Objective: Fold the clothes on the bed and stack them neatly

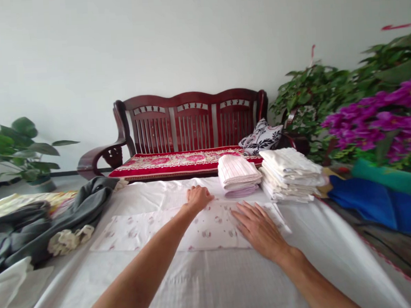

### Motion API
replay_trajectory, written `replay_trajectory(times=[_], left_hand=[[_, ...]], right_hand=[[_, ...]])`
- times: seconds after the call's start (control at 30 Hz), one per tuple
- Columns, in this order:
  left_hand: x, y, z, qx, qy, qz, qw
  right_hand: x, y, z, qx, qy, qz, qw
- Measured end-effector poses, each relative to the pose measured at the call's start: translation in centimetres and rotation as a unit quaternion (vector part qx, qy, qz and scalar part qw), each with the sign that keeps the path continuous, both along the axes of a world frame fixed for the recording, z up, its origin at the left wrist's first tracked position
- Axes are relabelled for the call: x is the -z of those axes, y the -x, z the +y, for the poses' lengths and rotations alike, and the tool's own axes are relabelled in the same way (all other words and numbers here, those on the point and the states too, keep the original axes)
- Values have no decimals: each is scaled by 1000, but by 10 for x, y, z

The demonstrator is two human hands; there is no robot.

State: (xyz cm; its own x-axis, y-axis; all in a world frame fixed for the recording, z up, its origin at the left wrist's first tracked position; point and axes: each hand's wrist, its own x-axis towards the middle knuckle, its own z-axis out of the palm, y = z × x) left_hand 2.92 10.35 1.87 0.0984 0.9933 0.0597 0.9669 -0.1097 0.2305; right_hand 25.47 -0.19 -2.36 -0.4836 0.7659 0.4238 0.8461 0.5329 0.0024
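A white cloth with small pink flowers (144,230) lies flat on the white-covered table (205,282). My left hand (197,198) rests at the cloth's far edge, fingers curled down onto it. My right hand (259,229) lies flat on the cloth's right part, fingers stretched out and slightly apart. Just beyond the hands sits a folded pink-striped pile (237,175), and to its right a taller stack of folded white cloths (291,175).
A heap of grey clothing (40,227) with a lace trim lies at the left. A blue cloth (376,202) sits at the right. Behind the table stands a dark red wooden bench (190,127) with a patterned cushion (261,137). Plants stand at both sides.
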Motion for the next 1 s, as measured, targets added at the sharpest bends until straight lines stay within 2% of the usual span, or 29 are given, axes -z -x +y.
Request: replay_trajectory(times=[0.13,0.27,0.37,0.47,0.53,0.67,0.77,0.9,1.0], left_hand=[[6,-3,1,1,-14,3,1000],[16,-5,1,-3,-44,11,999],[24,-6,2,3,-69,17,997],[26,-6,2,9,-91,24,996],[25,-6,-1,33,-123,29,991],[25,-3,-17,110,-179,-2,978],[34,4,-33,150,-170,-34,973],[52,15,-46,204,-137,8,969],[58,20,-50,199,-112,49,972]], right_hand=[[-10,4,-5,-27,46,1,999],[-18,7,-11,-82,112,-10,990],[-19,5,-13,-108,160,-5,981],[-16,1,-13,-116,170,30,978],[-15,-1,-13,-101,160,75,979],[-16,9,-9,-19,107,126,986],[-14,29,-1,24,87,84,992],[-4,56,15,56,109,12,992],[2,52,25,95,136,-27,986]])
